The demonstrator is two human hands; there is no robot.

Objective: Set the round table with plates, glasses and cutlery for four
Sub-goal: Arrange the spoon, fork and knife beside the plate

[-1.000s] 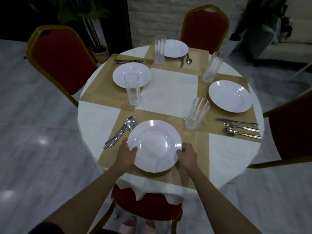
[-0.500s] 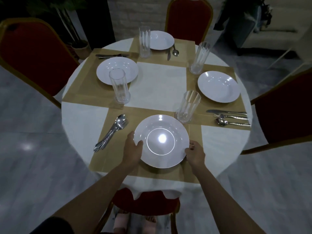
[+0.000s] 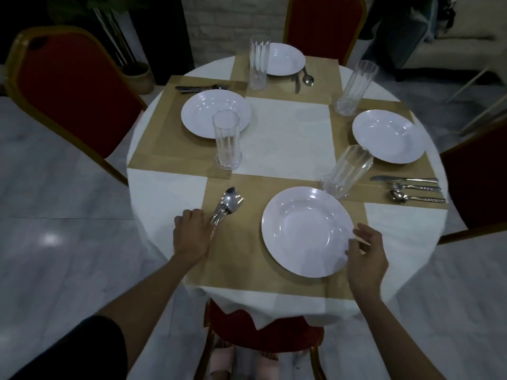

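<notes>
A: What is held at the near edge of the table (image 3: 164,193)?

B: Nothing is held by the right hand (image 3: 366,255). Its fingers are spread and loosely bent, just beside the right rim of the plate (image 3: 307,231), with the thumb at or on that rim. The left hand (image 3: 192,234) is laid over the handles of the cutlery (image 3: 227,204), a stacked bundle at the left edge of the near mat (image 3: 241,253), toward the table's near-left edge. Whether the handles are pinched cannot be told, since they are covered by the hand.

A: What could go wrong from here?

B: Three faults are judged possible.
- **Bundle lifted as one:** the pieces may slide against each other and be dropped. The table's edge is close enough that the floor could be reached.
- **Bundle dragged instead:** the mat may be rucked and the plate shifted with it.
- **Plate nudged away by the right hand:** the glass (image 3: 347,171), tall, narrow and set just beside the plate's far-right rim, may be struck and toppled.

A: What is left at this place?

B: The cutlery is judged yet to be separated and laid out beside the plate.
</notes>
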